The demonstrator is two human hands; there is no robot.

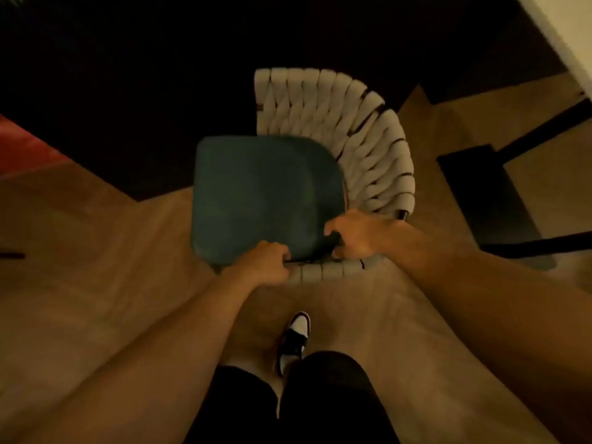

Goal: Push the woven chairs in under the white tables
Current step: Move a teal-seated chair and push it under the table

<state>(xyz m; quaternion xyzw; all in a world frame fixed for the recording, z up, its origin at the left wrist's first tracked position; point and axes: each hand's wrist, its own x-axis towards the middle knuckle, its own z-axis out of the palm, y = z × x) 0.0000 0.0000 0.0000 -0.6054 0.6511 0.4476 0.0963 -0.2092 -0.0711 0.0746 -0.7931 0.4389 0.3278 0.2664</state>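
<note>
hands grip the woven chair [358, 149] at its near rim: left hand [266, 262] at 7 o'clock, right hand [358, 233] at 5. table edge [557, 30] shows at 1 o'clock; push evenly, keeping legs flat on the floor [96, 251].

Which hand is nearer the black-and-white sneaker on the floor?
Left. The left hand grips the woven chair's near rim almost straight above the sneaker in the picture; the right hand grips the rim higher up and further right.

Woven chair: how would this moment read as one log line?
stage: gripping | left hand: holds woven chair rim | right hand: holds rim | teal cushion: on seat | table: unclear
</note>
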